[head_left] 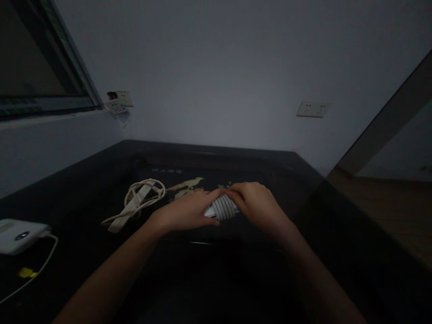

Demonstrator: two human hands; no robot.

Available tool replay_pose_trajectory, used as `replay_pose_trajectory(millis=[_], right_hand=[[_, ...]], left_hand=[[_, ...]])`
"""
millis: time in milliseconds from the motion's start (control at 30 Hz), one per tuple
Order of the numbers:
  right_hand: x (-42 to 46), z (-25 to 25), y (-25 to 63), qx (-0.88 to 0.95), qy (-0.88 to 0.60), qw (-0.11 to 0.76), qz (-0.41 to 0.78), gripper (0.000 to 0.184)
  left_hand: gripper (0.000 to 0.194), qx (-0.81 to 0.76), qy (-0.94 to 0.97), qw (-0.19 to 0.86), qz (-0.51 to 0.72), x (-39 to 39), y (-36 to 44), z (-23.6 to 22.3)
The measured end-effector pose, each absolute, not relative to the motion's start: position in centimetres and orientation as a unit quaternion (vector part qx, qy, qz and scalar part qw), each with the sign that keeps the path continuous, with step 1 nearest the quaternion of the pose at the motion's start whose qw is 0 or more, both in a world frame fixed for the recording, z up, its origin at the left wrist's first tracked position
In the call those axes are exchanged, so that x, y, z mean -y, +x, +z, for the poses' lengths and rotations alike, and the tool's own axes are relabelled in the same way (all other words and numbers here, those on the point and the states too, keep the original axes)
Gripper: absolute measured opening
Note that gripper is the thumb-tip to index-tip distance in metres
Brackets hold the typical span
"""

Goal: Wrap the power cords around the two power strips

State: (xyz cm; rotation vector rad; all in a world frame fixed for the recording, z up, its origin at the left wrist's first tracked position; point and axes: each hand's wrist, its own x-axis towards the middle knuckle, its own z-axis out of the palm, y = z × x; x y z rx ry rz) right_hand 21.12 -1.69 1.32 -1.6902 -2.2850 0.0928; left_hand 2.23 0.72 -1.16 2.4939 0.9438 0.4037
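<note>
A grey-white cable (pixel 223 208) is wound in several tight turns around a white, narrow body, whose pale end shows at the left. My left hand (pixel 189 209) is closed on that left end, with the thumb along the near side. At the right end, my right hand (pixel 257 202) has its fingers bent over the top and side of the coil. Both hands hold the bundle just above the dark table, their fingertips close together. What the white body is cannot be made out.
Left of my hands lies a white power strip (pixel 130 211) with its cord loosely looped over it. Farther left are a white device (pixel 22 235) with a thin cable and a small yellow object (pixel 27 272). Wall sockets (pixel 312 109) sit beyond the dark table (pixel 216 153).
</note>
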Motion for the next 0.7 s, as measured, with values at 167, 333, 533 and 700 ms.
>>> replay_pose_trajectory(millis=[167, 333, 533, 700], right_hand=[[2.5, 1.8, 20.5, 0.787, -0.599, 0.138, -0.057, 0.026], [2.9, 1.4, 20.2, 0.779, -0.575, 0.197, -0.153, 0.023], [3.2, 1.2, 20.6, 0.762, -0.55, 0.274, -0.205, 0.022], [3.4, 1.6, 20.9, 0.762, -0.536, 0.293, -0.216, 0.02]], left_hand=[[0.071, -0.359, 0.9, 0.204, 0.142, -0.9, 2.8, -0.7], [0.074, -0.335, 0.892, 0.23, 0.199, -0.9, 3.2, -0.8], [0.073, -0.347, 0.868, 0.274, 0.227, -0.9, 4.0, -1.3], [0.073, -0.343, 0.857, 0.28, 0.262, -0.4, 4.6, -1.3]])
